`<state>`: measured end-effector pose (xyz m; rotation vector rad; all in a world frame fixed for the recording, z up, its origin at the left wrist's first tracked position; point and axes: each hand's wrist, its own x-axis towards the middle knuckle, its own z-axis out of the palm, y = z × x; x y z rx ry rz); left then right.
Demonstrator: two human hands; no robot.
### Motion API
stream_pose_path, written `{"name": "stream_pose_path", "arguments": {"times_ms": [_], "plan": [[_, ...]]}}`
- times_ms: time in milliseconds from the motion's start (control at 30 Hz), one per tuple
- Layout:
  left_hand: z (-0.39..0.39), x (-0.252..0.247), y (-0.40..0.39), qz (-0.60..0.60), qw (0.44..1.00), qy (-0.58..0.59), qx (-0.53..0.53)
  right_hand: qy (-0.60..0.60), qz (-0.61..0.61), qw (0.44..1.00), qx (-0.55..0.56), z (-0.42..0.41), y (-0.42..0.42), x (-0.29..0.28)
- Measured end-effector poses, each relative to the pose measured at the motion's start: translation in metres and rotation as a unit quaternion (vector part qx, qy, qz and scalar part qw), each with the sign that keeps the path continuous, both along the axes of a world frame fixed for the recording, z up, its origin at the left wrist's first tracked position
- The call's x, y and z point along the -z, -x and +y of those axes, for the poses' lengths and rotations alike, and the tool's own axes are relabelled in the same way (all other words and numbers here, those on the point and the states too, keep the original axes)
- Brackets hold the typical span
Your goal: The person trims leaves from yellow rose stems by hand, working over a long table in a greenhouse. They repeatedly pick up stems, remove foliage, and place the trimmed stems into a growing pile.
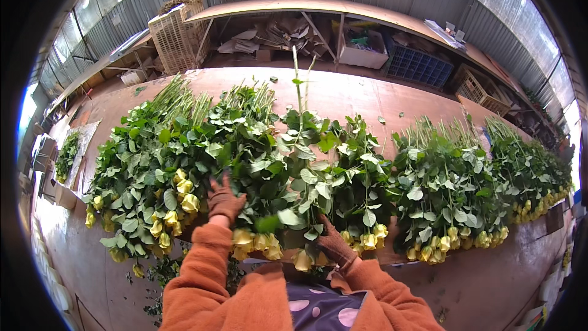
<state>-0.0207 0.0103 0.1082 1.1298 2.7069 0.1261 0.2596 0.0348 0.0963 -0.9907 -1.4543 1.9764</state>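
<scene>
My left hand [225, 200], in a brown glove, has its fingers spread over the leaves of a heap of yellow roses [183, 186]. Leaf motion blurs the fingertips, and no stem shows in its grasp. My right hand [337, 243], gloved alike, closes around a long yellow rose [302, 260] just above its bloom; leaves hide part of the fingers. That rose's stem [297, 87] points away from me, past the other cut ends. Between my hands lie more yellow blooms [259, 242], heads towards me.
The wooden table [349, 87] carries further rose bunches [450, 193] to the right, blooms along the near edge. Scattered leaves lie on it. Behind stand a shelf [321, 5], a stacked plastic crate [172, 37], a blue crate [418, 66] and a white box [363, 50]. Clippings [170, 271] lie below the near edge.
</scene>
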Motion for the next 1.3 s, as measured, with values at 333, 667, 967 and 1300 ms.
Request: {"name": "stream_pose_path", "arguments": {"times_ms": [333,667,967,1300], "plan": [[-0.015,0.012,0.173,-0.588,0.763,-0.27,-0.013,0.048,0.127,0.989,0.064,0.007,-0.013,0.007],[0.029,-0.018,-0.05,0.163,0.941,0.034,0.294,0.056,0.138,0.978,0.143,0.014,-0.028,0.017],[0.043,0.008,-0.136,-0.061,0.947,0.128,0.288,0.032,0.037,0.991,0.121,0.026,-0.041,0.022],[0.028,-0.021,-0.012,-0.063,0.986,0.101,0.114,0.062,0.047,0.99,0.114,0.017,-0.02,0.009]]}}
